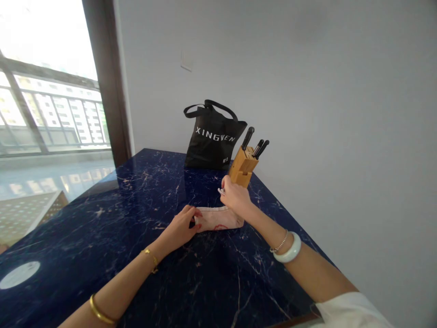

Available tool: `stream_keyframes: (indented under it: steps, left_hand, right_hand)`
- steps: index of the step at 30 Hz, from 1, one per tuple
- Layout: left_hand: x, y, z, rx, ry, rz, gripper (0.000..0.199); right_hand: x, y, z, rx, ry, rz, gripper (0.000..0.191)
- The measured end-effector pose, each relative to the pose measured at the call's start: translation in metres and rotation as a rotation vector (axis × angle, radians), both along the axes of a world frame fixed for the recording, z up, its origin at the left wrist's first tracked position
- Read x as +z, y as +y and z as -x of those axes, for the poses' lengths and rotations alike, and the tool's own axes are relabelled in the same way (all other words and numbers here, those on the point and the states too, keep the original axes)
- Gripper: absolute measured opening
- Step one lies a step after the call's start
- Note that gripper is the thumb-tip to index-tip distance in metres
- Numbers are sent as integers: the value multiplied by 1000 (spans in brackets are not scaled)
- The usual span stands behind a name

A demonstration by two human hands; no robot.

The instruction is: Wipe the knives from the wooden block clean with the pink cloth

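Note:
A pale pink cloth pouch with a red print lies flat on the dark blue marbled table. My left hand holds its left end between thumb and fingers. Over the pouch's upper right edge, my right hand is closed round a small bundle of thin white sticks, whose tips poke out to the left; what exactly they are is too small to tell. Just behind my right hand stands a wooden knife block with several black-handled knives.
A black tote bag with white lettering stands at the table's back edge against the grey wall. A round white patch lies at the near left of the table. At the far left are a window and a perforated light panel.

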State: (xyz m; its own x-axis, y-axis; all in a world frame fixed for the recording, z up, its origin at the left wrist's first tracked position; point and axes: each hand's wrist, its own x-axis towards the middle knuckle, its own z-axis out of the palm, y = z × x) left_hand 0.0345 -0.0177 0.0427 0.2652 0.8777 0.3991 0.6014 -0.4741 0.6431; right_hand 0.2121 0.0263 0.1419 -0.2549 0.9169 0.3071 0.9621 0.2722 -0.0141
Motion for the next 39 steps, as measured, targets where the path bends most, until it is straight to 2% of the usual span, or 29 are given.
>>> stream_keyframes:
  steps: [3, 7, 14, 19, 23, 25, 28, 31, 35, 39]
  left_hand:
    - [-5, 3, -1, 51, -165, 66, 27]
    - [-7, 5, -2, 105, -259, 115, 37]
    - [-4, 5, 3, 35, -284, 98, 47]
    - [5, 5, 11, 65, -263, 124, 35]
    - [22, 0, 13, 153, -115, -89, 30]
    - [29, -5, 11, 142, -24, -198, 30]
    - [33, -12, 3, 56, 116, -235, 31]
    - [29, -14, -3, 30, 268, -153, 31]
    - [25, -13, -4, 116, 291, -68, 23]
    - [23, -10, -9, 245, 252, -61, 13]
  right_hand:
    - [-16, -10, 26, 82, 8, 43, 29]
    - [-34, -20, 46, 191, 23, 137, 28]
    - [-56, -23, 57, 227, 117, 171, 32]
    - [-45, -28, 37, 287, 252, 66, 29]
    - [-28, -31, 3, 283, 219, -4, 18]
    - [-25, -33, -14, 302, 167, 2, 19]
    - [-30, -42, -33, 368, 105, 32, 22]
    - [-44, -54, -41, 443, 48, 54, 26]
    - [-58, -62, -41, 473, -9, 44, 36]
    - [-56, -59, -45, 444, 35, -22, 40]
